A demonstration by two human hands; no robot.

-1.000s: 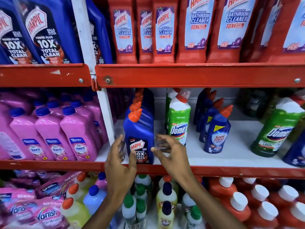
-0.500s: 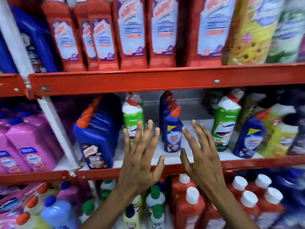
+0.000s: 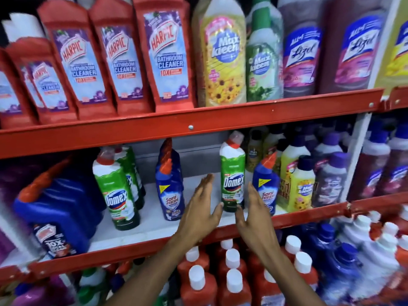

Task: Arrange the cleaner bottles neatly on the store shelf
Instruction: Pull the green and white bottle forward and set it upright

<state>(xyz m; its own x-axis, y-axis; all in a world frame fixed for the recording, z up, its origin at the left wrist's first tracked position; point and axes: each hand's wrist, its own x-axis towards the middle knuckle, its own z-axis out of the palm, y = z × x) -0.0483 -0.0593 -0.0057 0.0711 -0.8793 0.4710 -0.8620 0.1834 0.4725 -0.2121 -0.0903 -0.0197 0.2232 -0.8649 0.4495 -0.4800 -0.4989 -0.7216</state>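
So both hands are up at the middle shelf (image 3: 154, 226), palms facing each other with a green Domex bottle (image 3: 233, 180) standing upright between them. Left hand (image 3: 199, 212) is spread wide, fingers stretched up and out, thumb tip right by the base of that bottle, maybe just touching it, can't really tell. Right hand (image 3: 254, 214) is flat and open too, fingers together, thumb reaching toward the same base. Neither one is actually gripping anything.

Just behind the right hand's fingers there's a blue Sani Fresh bottle (image 3: 266, 184) with an orange angled cap, sitting close beside the Domex. Further out past that hand is a yellow Max Kleen bottle (image 3: 301, 188) and some purple-capped ones, packed tight.

Out to the left of the left hand, with a bare patch of white shelf in between, stands a row of blue Sani Fresh bottles (image 3: 170, 191) lined up front to back. Beyond those, another row of green Domex bottles (image 3: 117, 193), then a big blue Harpic jug (image 3: 57, 213) at the far end, leaning a bit in the wide-angle view.

Above the hands, the upper shelf has red Harpic Bathroom Cleaner bottles (image 3: 167, 60). Below the wrists, red bottles with white caps (image 3: 198, 286).
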